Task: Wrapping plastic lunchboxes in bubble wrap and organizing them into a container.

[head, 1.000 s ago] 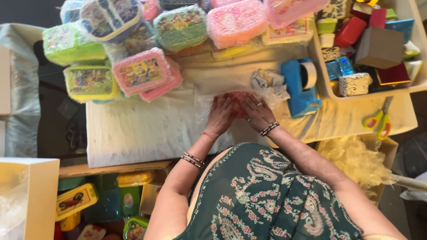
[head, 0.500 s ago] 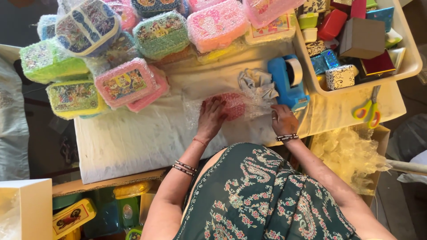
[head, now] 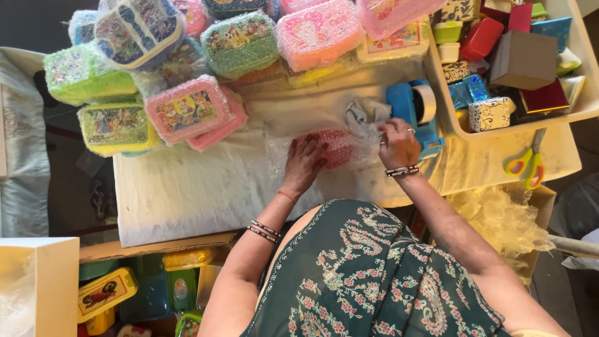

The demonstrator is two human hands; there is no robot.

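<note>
The surface [head: 187, 193] is covered by a white cloth. A blue tape dispenser [head: 415, 115] stands on it as landmark. Just left of the dispenser lies a pink item in bubble wrap [head: 337, 146], with crumpled clear film [head: 367, 115] between the two. Far left of the dispenser, bubble-wrapped lunch boxes [head: 187, 112] are heaped along the far edge. Right of it sits a white tray [head: 580, 109] of small boxes; scissors [head: 527, 162] lie near the tray.

- I see the wrapped bundle [head: 334, 146] on the counter [head: 187, 193], under my left hand [head: 304, 163].
- The tape dispenser [head: 415, 112] sits right of it, touching my right hand [head: 397, 145].
- Wrapped boxes [head: 181, 112] are stacked behind left; the tray [head: 580, 106] stands far right, scissors [head: 527, 163] before it.
</note>
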